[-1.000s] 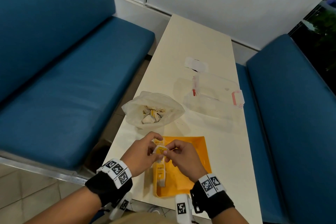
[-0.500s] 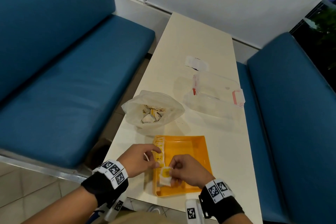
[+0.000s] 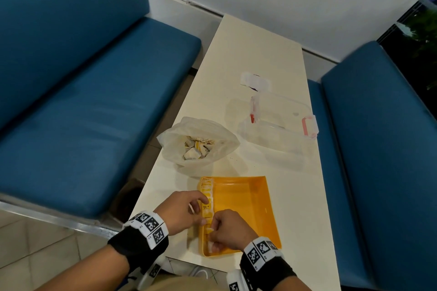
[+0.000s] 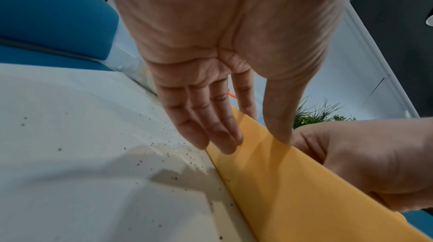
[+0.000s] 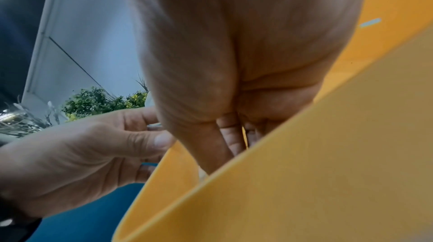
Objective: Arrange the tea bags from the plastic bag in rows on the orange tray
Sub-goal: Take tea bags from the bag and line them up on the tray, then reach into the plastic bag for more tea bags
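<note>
The orange tray [image 3: 246, 210] lies at the near end of the table. A row of yellow-and-white tea bags [image 3: 207, 192] stands along its left wall. My left hand [image 3: 198, 210] rests on that wall: straight fingers [image 4: 211, 131] lie against the outside and the thumb reaches over the rim of the tray [image 4: 293, 190]. My right hand [image 3: 214, 236] reaches down into the tray's near left corner, fingers curled round a white tea bag [image 3: 213, 247] at the near end of the row. The tray wall [image 5: 304, 172] hides those fingertips. The open plastic bag [image 3: 198, 144] behind holds more tea bags.
A clear lidded box [image 3: 281, 123] with red clasps sits right of the bag, with a white wrapper [image 3: 254, 80] beyond it. The cream table [image 3: 257, 49] is narrow, with blue benches [image 3: 71, 113] on both sides. The tray's right part is bare.
Both hands came down from above the tray. My right hand carried the tea bag into the near left corner, and my left hand settled against the tray's left wall.
</note>
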